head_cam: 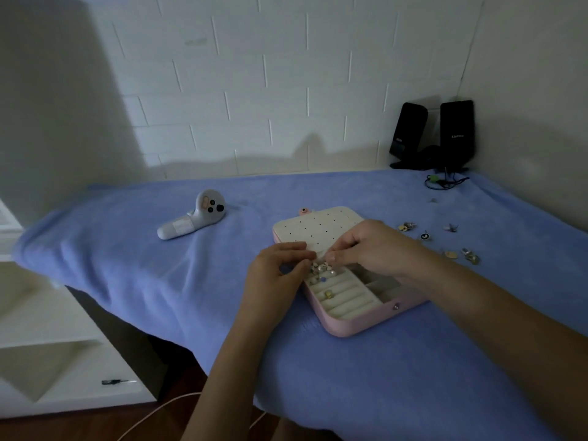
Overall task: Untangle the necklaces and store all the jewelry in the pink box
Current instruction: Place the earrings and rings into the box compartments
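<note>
The pink box [356,326] lies open on the blue cloth, its cream lid panel [318,229] with small holes laid back. Both my hands meet over the hinge end of the ring rolls. My left hand [276,272] has its fingers curled toward a small cluster of jewelry [323,268] at the top of the rolls. My right hand [369,246] pinches at the same spot from the right; what sits between the fingertips is too small to tell. A gold piece [328,294] rests in a roll slot. Several loose earrings [458,253] lie on the cloth to the right of the box.
A white handheld controller [194,218] lies on the cloth at the left. Two black speakers [436,135] with cables stand in the back right corner by the wall. A white shelf unit [63,345] stands left of the table, with a screwdriver [117,381] on it.
</note>
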